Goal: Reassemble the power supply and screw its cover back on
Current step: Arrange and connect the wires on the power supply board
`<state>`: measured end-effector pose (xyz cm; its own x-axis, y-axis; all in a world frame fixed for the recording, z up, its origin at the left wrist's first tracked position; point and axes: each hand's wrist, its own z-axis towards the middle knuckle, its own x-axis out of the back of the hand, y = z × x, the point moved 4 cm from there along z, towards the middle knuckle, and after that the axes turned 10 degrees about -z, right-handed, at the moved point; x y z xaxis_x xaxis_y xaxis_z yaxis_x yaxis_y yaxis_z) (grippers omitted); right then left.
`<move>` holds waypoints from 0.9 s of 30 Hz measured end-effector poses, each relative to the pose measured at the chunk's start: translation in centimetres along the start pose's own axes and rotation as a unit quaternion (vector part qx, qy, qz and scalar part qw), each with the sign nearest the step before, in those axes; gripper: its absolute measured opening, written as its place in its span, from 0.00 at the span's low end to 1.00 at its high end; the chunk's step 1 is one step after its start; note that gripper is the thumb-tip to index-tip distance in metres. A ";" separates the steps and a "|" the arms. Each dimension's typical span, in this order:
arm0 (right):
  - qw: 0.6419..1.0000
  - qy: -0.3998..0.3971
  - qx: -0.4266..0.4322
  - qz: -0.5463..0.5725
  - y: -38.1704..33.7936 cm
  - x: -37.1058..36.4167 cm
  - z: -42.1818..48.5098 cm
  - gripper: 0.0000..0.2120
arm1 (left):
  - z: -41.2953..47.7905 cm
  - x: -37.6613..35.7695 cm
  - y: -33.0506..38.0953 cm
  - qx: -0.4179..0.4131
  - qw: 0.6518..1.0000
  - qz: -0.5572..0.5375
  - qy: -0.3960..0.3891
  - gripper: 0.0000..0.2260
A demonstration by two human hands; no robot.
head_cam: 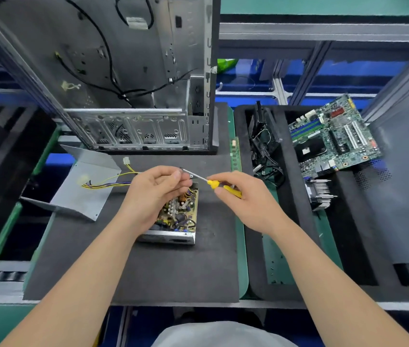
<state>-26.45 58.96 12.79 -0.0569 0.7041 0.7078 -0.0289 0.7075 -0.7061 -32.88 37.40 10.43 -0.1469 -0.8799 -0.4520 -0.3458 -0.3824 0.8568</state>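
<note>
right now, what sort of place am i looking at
Probably a computer repair or assembly line bench: a stripped computer case, a bare motherboard on a black foam tray, and an opened power supply.

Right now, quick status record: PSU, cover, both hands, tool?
power supply: open, circuit board exposed, on the foam mat
cover: off, lying on the mat left of the power supply
right hand: grips the yellow-handled screwdriver
left hand: above the power supply, fingers curled at the screwdriver's tip; contents unclear
motherboard: on the tray at right
</note>
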 end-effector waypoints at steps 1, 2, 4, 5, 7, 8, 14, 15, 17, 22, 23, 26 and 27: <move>1.000 0.005 0.001 0.004 -0.1 0.2 -0.1 0.13 | 0.0 0.0 0.0 -0.004 1.000 0.000 -0.002 0.06; 1.000 0.010 0.001 0.008 -0.1 0.5 -0.2 0.13 | 0.1 0.1 -0.1 -0.008 1.000 0.000 -0.003 0.06; 1.000 0.009 0.000 0.005 0.1 0.7 -0.4 0.13 | 0.2 0.1 -0.1 -0.009 1.000 -0.009 0.000 0.09; 1.000 0.004 0.001 -0.001 0.1 0.7 -0.5 0.13 | 0.2 0.1 -0.1 -0.008 1.000 -0.015 0.000 0.12; 1.000 -0.008 0.003 -0.014 0.0 0.6 -0.7 0.14 | 0.2 0.1 -0.2 -0.012 1.000 -0.005 -0.009 0.16; 1.000 -0.011 0.003 -0.020 0.0 0.5 -0.8 0.14 | 0.2 0.0 -0.2 -0.016 1.000 0.008 -0.016 0.17; 1.000 -0.009 0.002 -0.017 0.0 0.7 -1.1 0.14 | 0.1 0.0 0.0 -0.024 0.999 0.006 -0.038 0.12; 1.000 -0.010 0.003 -0.016 0.0 0.7 -1.2 0.14 | 0.1 0.0 0.0 -0.026 0.999 0.006 -0.041 0.11; 1.000 -0.014 0.002 -0.007 0.1 0.7 -1.3 0.14 | -0.1 0.0 0.1 -0.030 0.998 0.002 -0.048 0.10; 1.000 -0.017 0.006 0.006 0.2 0.7 -1.2 0.14 | -0.3 0.0 0.4 -0.038 0.998 0.000 -0.056 0.09; 1.000 -0.014 0.006 0.017 0.2 0.8 -1.2 0.14 | -0.3 0.0 0.5 -0.038 0.998 -0.016 -0.051 0.09; 1.000 -0.010 0.006 0.024 0.2 0.9 -1.2 0.14 | -0.3 0.0 0.5 -0.040 0.998 -0.030 -0.041 0.09; 1.000 -0.011 0.008 0.018 0.2 0.9 -1.1 0.14 | -0.4 0.0 0.5 -0.043 0.998 -0.018 -0.044 0.09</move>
<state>-25.36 59.74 13.32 -0.0809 0.7278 0.6809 -0.0415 0.6801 -0.7319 -32.69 37.12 11.01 -0.2173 -0.8388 -0.4992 -0.2725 -0.4390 0.8562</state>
